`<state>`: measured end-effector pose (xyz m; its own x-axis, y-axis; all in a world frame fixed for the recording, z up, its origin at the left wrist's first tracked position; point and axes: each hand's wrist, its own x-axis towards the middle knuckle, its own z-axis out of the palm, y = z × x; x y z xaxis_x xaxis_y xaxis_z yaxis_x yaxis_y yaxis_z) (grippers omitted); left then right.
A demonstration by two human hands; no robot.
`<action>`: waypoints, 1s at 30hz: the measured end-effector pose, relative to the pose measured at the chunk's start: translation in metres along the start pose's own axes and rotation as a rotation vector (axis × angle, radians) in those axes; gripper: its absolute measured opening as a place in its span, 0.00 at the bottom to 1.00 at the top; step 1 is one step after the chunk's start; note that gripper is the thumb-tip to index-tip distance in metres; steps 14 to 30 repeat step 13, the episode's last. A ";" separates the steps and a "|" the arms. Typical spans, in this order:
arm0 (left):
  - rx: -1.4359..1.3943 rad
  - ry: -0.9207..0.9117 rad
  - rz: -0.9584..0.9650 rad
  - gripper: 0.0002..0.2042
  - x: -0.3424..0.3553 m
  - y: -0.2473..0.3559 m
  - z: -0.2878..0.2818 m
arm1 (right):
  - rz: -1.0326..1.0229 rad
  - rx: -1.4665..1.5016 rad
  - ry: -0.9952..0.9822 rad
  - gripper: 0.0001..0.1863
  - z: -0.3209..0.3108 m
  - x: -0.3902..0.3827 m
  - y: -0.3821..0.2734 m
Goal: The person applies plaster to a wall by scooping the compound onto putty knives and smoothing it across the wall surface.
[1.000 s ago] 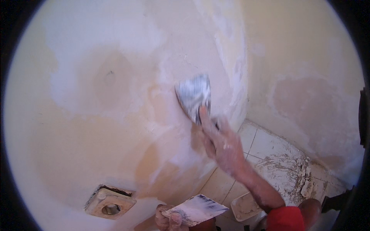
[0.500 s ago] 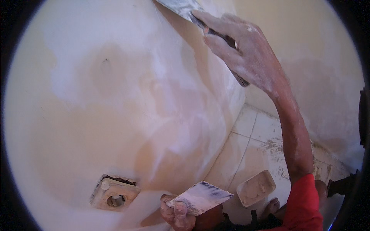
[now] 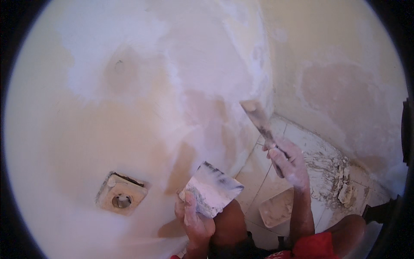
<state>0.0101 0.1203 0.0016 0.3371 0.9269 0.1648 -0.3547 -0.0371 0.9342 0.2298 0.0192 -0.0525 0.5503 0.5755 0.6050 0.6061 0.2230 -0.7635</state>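
My right hand, dusted with white powder, is closed round the handle of a putty knife. Its broad blade points up and to the left, with some pinkish-brown paste near the tip, and stands apart from the other tool. In my left hand I grip a flat, square metal plate by its lower left corner; putty is smeared along that side, and dark streaks mark the far edge. Behind both hands rises the patchy wall, coated in cream, white and pinkish areas.
A rectangular tub of pinkish-brown putty stands on the tiled floor, partly behind my right forearm. Crumbled debris lies along the right wall's foot. An open square box with a round hole is set in the wall at lower left.
My right hand has come down from the upper wall with the putty knife, and its blade is off the wall. My left hand has raised the plate slightly. The view has shifted a little.
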 end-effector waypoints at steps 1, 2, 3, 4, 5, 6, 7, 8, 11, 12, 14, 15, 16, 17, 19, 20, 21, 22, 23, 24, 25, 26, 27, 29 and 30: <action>0.007 0.008 0.010 0.14 -0.004 -0.004 0.001 | 0.169 0.136 0.034 0.19 -0.002 -0.003 0.003; -0.069 0.022 0.001 0.13 -0.008 -0.010 0.002 | 0.337 0.269 0.066 0.21 -0.006 -0.005 0.004; -0.158 0.024 -0.006 0.13 -0.010 -0.014 0.010 | 0.321 0.267 0.070 0.21 -0.019 0.005 -0.004; -0.134 0.034 0.012 0.13 -0.012 -0.018 0.007 | 0.370 0.162 0.087 0.21 -0.021 0.018 -0.013; -0.096 -0.010 -0.004 0.12 0.003 0.005 0.011 | 0.388 0.061 0.104 0.21 -0.023 0.043 -0.025; -0.038 -0.034 0.028 0.12 0.003 0.007 0.001 | 0.380 -0.003 0.118 0.22 -0.022 0.077 -0.056; -0.027 -0.031 0.040 0.12 0.001 0.007 -0.003 | 0.308 -0.028 0.132 0.23 -0.024 0.098 -0.066; -0.059 -0.016 0.069 0.12 -0.005 -0.003 -0.003 | 0.177 -0.088 0.147 0.24 -0.035 0.113 -0.071; -0.033 -0.011 0.091 0.13 -0.007 -0.008 0.000 | -0.099 -0.306 0.126 0.25 -0.053 0.180 -0.076; 0.021 -0.015 0.113 0.13 -0.006 -0.008 -0.002 | -0.104 -0.328 0.087 0.26 -0.053 0.197 -0.079; 0.026 -0.011 0.111 0.13 -0.006 -0.008 -0.005 | -0.112 -0.348 0.043 0.26 -0.052 0.211 -0.085; 0.026 -0.011 0.111 0.13 -0.006 -0.008 -0.005 | -0.112 -0.348 0.043 0.26 -0.052 0.211 -0.085; 0.026 -0.011 0.111 0.13 -0.006 -0.008 -0.005 | -0.112 -0.348 0.043 0.26 -0.052 0.211 -0.085; 0.026 -0.011 0.111 0.13 -0.006 -0.008 -0.005 | -0.112 -0.348 0.043 0.26 -0.052 0.211 -0.085; 0.026 -0.011 0.111 0.13 -0.006 -0.008 -0.005 | -0.112 -0.348 0.043 0.26 -0.052 0.211 -0.085; 0.026 -0.011 0.111 0.13 -0.006 -0.008 -0.005 | -0.112 -0.348 0.043 0.26 -0.052 0.211 -0.085; 0.026 -0.011 0.111 0.13 -0.006 -0.008 -0.005 | -0.112 -0.348 0.043 0.26 -0.052 0.211 -0.085; 0.026 -0.011 0.111 0.13 -0.006 -0.008 -0.005 | -0.112 -0.348 0.043 0.26 -0.052 0.211 -0.085; 0.026 -0.011 0.111 0.13 -0.006 -0.008 -0.005 | -0.112 -0.348 0.043 0.26 -0.052 0.211 -0.085; 0.026 -0.011 0.111 0.13 -0.006 -0.008 -0.005 | -0.112 -0.348 0.043 0.26 -0.052 0.211 -0.085; 0.026 -0.011 0.111 0.13 -0.006 -0.008 -0.005 | -0.112 -0.348 0.043 0.26 -0.052 0.211 -0.085; 0.026 -0.011 0.111 0.13 -0.006 -0.008 -0.005 | -0.112 -0.348 0.043 0.26 -0.052 0.211 -0.085; 0.026 -0.011 0.111 0.13 -0.006 -0.008 -0.005 | -0.112 -0.348 0.043 0.26 -0.052 0.211 -0.085; 0.026 -0.011 0.111 0.13 -0.006 -0.008 -0.005 | -0.112 -0.348 0.043 0.26 -0.052 0.211 -0.085; 0.026 -0.011 0.111 0.13 -0.006 -0.008 -0.005 | -0.112 -0.348 0.043 0.26 -0.052 0.211 -0.085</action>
